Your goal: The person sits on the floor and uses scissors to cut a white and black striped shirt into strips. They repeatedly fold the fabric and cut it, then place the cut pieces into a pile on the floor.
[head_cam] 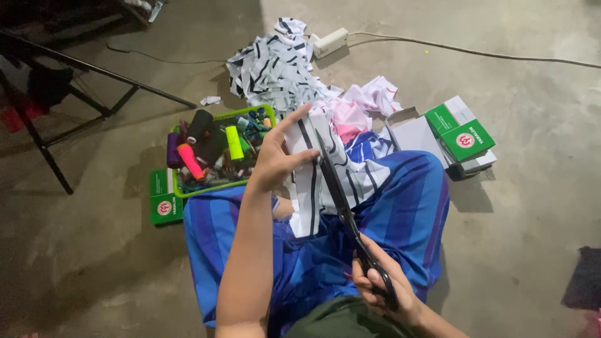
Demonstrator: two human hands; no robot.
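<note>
Scissor handles (379,281) half hidden inside right hand (385,285), fingers curled through loops. Left hand (275,159) pinches white black-striped cloth (313,181) left of blades.

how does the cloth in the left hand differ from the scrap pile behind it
The cloth is one long piece, held up by the left hand against the scissors; the pile is many small scraps lying loose on the floor. Both are white with black stripes.
</note>
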